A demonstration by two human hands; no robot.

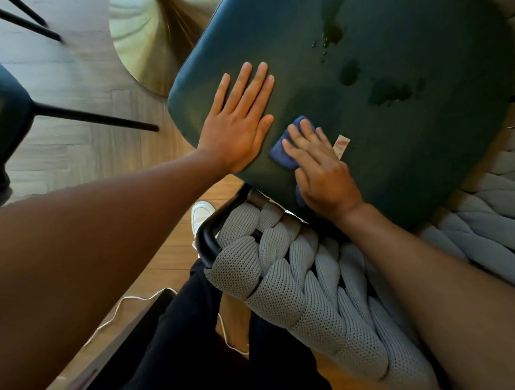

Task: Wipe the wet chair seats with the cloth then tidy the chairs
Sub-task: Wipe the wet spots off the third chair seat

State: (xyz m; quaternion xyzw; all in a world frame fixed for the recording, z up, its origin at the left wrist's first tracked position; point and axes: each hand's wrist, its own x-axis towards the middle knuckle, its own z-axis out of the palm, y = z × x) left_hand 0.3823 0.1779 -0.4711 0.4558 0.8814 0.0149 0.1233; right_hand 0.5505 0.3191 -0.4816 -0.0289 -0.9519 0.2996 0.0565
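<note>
Two hands on the teal chair seat (372, 135). Right hand (320, 168) presses the blue cloth (282, 150) flat against the seat, fingers spread and only lightly bent over it; cloth sticks out past the fingertips toward the left hand, a bit more shows under the wrist. White tag (341, 145) lies just beyond the right fingers, on the seat. Left hand (239, 125) is flat, fingers straight and together, palm on the seat, holding nothing, just beside the cloth, thumb nearly touching it.

Edges: near seat edge runs right under both wrists; left hand sits close to the seat's left edge. Open seat surface extends ahead of and to the right of the cloth. Wet patches (390, 91) lie ahead-right of the cloth, well apart from it; a second streak of drops (332, 28) farther ahead.

Grey braided backrest (290, 286) on a black frame (215, 231) is below the wrists. Gold table base (139, 30) is beyond the left hand, on wood floor (77, 75). Another chair (7, 113) with black legs is far left. No containers visible.
</note>
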